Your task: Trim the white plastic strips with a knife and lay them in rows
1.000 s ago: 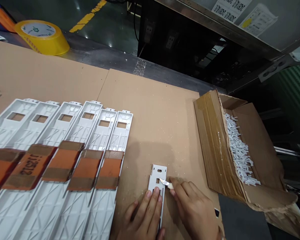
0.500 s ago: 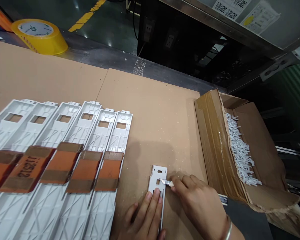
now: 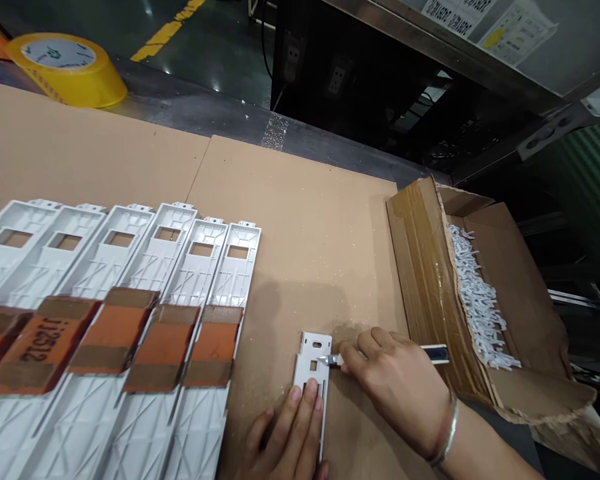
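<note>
Under my left hand [image 3: 286,430] lies a small white plastic plate [image 3: 312,360] with a slot and square openings, and the flat fingers press it to the cardboard. My right hand [image 3: 393,377] grips a utility knife [image 3: 433,354], its blade tip [image 3: 325,360] touching the edge of a square opening in the plate. To the left, several long white moulded plastic panels [image 3: 199,270] lie side by side, held across by strips of brown and orange tape [image 3: 161,339].
Brown cardboard sheets [image 3: 300,213] cover the bench. An open cardboard box [image 3: 445,313] full of white plastic offcuts [image 3: 477,297] stands at the right. A yellow tape roll [image 3: 66,79] sits beyond the far edge, with a dark panel of sockets [image 3: 320,73] behind.
My right hand has shifted up and to the right, and the knife handle now shows beyond my fingers. The blade stays at the plate's opening, and my left hand has not moved on the plate.
</note>
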Demonstrator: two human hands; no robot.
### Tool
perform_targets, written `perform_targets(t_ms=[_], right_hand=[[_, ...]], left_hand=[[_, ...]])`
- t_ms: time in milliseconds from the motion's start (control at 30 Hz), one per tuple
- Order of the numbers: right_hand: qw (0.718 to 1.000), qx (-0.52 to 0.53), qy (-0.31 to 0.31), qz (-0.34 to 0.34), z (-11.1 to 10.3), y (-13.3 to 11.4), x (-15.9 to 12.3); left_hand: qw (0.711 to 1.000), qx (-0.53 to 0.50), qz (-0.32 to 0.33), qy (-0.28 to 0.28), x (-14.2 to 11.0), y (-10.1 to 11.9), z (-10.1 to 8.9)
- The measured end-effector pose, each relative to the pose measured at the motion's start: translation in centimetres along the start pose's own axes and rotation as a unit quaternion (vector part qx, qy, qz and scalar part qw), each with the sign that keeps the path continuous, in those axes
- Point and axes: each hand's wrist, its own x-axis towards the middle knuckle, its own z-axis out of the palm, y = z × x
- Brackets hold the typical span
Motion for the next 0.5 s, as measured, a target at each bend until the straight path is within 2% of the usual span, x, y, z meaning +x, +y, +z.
perform_targets(t_ms=[367, 500], right_hand=[[0.991, -0.021, -0.053, -0.120, -0.9, 2.0, 2.9], [0.985, -0.035, -0.051, -0.159, -0.9, 2.4, 4.2]], left_hand=[[0.999, 0.022, 0.017, 0.022, -0.2, -0.1, 0.6], [0.999, 0.020, -0.003, 0.044, -0.2, 0.2, 0.9]])
